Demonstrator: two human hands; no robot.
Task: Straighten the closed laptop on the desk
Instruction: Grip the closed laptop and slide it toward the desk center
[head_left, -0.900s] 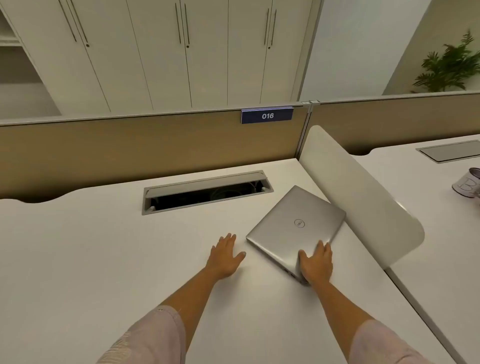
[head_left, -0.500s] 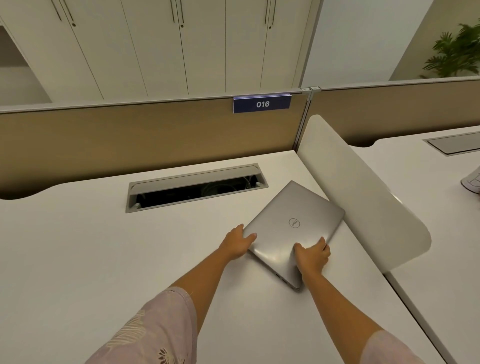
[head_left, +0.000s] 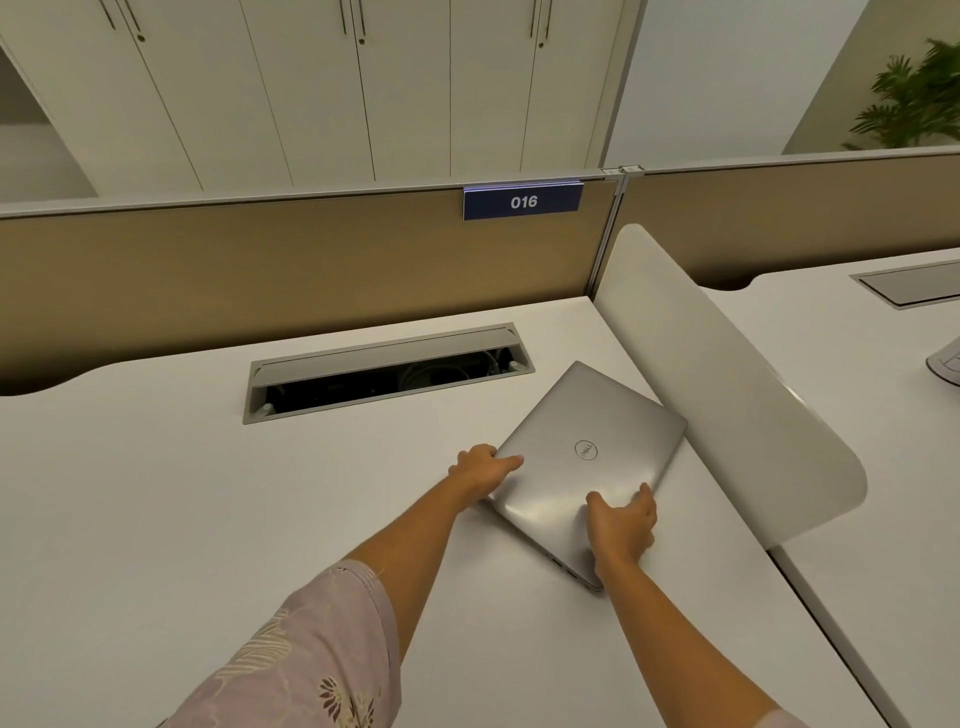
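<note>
A person in a pale floral sleeve (head_left: 311, 670) is reaching both bare arms across a white desk (head_left: 156, 519) toward a closed silver laptop (head_left: 587, 457), which is lying skewed at about 1 o'clock from the viewer, its corners pointing off the desk's lines. The right hand (head_left: 621, 527) is pressing flat on the laptop's near corner with the fingers spread over the lid, while the left hand (head_left: 483, 467) is curling around the corner at the laptop's 9 o'clock, thumb on top; the two hands are sitting apart, one at each end of the near edge. The step in hand appears to be the grip before the turn, and the straightening itself looks not yet done. The next move will likely call for a rotation until the long edges are running parallel with the desk front, with care at 3 o'clock, where the laptop's far side is sitting just beside a curved white divider (head_left: 727, 405). Farther out at 11 o'clock, an open cable tray (head_left: 384, 371) is showing dark wiring inside. Beyond it, a tan partition (head_left: 260, 280) is carrying a blue plate reading 016 (head_left: 522, 201), with pale cabinets (head_left: 311, 93) behind and a green plant (head_left: 914, 98) at 2 o'clock.
</note>
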